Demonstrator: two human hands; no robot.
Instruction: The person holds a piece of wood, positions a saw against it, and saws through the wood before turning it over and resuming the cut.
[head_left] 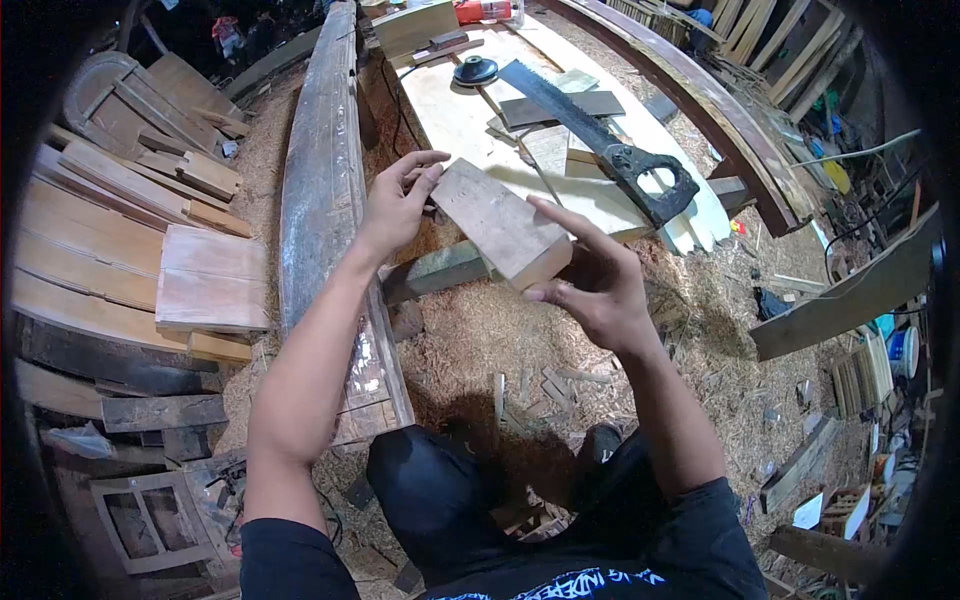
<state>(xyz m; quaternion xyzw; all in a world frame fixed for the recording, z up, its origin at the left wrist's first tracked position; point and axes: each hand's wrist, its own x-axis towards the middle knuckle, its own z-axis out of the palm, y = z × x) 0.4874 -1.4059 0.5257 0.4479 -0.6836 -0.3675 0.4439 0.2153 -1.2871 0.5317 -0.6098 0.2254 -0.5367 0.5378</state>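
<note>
Sawdust [500,330] carpets the floor around a long weathered plank [325,180]. A dark-handled handsaw [600,135] lies on pale boards. Both hands hold up a smooth rectangular wood block [497,222]: left hand [395,205] pinching its far end, right hand [590,285] gripping the near end.

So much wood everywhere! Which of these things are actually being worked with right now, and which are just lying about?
In hand:
- wood block, held between the left hand and the right hand

Lying about:
- hand saw on the pale board
- black disc
- stacked planks
- long beam
- sawdust on the floor
</note>
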